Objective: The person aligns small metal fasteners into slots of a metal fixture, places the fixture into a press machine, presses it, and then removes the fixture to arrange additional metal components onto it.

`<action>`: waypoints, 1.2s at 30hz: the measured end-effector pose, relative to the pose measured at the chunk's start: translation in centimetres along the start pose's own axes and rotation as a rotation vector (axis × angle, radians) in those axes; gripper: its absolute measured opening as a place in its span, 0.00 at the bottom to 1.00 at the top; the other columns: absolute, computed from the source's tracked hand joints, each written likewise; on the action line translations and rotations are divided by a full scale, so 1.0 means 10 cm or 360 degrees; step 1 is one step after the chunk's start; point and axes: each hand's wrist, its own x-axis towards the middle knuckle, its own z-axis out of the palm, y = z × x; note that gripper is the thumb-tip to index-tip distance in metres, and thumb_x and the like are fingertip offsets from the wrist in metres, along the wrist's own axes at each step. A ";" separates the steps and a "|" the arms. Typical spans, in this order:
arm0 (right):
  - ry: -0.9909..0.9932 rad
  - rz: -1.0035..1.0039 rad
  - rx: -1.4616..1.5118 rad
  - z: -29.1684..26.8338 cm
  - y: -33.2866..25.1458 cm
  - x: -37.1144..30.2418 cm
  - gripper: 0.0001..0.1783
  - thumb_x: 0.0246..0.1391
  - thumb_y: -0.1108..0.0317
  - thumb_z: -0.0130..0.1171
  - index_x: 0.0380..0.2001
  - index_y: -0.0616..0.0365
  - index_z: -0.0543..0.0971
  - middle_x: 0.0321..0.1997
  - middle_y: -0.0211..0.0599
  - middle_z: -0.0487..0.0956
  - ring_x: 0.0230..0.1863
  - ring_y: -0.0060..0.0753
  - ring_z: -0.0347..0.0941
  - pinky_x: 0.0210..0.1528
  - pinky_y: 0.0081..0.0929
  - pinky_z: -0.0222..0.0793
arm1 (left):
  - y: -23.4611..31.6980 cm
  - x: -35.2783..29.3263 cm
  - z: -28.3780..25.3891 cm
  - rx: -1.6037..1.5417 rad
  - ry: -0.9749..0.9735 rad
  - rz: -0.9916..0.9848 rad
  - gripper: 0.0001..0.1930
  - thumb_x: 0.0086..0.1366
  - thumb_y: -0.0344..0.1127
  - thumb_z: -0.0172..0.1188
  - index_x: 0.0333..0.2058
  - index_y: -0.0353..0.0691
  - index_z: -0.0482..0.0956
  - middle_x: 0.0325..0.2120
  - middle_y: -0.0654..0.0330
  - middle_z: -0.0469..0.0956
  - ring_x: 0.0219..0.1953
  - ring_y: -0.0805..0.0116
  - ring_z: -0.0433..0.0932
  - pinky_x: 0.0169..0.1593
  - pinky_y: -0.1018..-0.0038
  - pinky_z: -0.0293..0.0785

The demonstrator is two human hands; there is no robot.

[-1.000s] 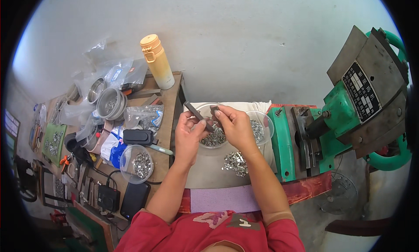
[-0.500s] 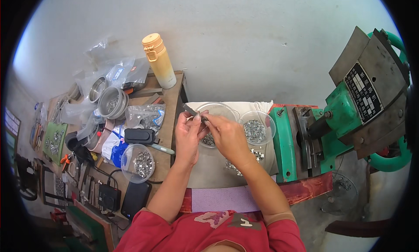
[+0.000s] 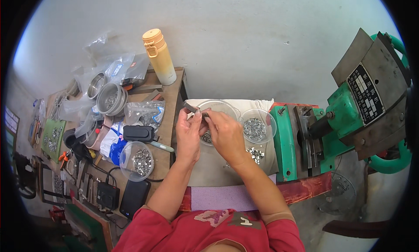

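Holding is shared by both hands, with the fingertips set almost together. A dark bar is grasped between the thumb and fingers of the left hand, its free end jutting out up and to the left of the grip. Just right of that grip, a small dark piece is pinched by the right hand; whether it is separate from the bar cannot be told, since the meeting place is covered by fingers. Beneath and beyond the grip a wide clear tub is partly hidden; to its right a smaller clear tub is seen, and shiny loose pieces are spread beside the right wrist. The step in hand is judged to be close fingertip handling of the bar. A steady left hold and fine right-hand control seem called for next.
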 end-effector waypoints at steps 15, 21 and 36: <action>0.0067 0.0230 -0.0014 0.07 0.17 0.11 0.09 0.60 0.69 0.58 0.38 0.64 0.81 0.33 0.53 0.82 0.31 0.56 0.79 0.35 0.43 0.74 | -0.06 -0.02 -0.09 0.0009 0.0036 -0.0050 0.10 0.75 0.35 0.53 0.50 0.41 0.67 0.48 0.47 0.79 0.37 0.71 0.82 0.38 0.76 0.80; -0.0260 0.0375 0.0287 -0.13 0.20 0.22 0.08 0.59 0.68 0.59 0.37 0.61 0.82 0.25 0.52 0.79 0.26 0.51 0.77 0.30 0.37 0.70 | 0.01 -0.03 -0.10 0.0013 0.0082 -0.0198 0.15 0.73 0.30 0.54 0.54 0.37 0.63 0.52 0.43 0.75 0.47 0.61 0.83 0.48 0.67 0.83; -0.0377 0.0204 0.0356 -0.18 -0.02 0.18 0.13 0.58 0.72 0.60 0.46 0.61 0.83 0.36 0.48 0.83 0.31 0.45 0.80 0.35 0.33 0.74 | -0.04 -0.10 -0.10 0.0256 -0.0181 -0.0062 0.22 0.67 0.18 0.53 0.57 0.35 0.60 0.49 0.51 0.75 0.51 0.68 0.76 0.52 0.74 0.78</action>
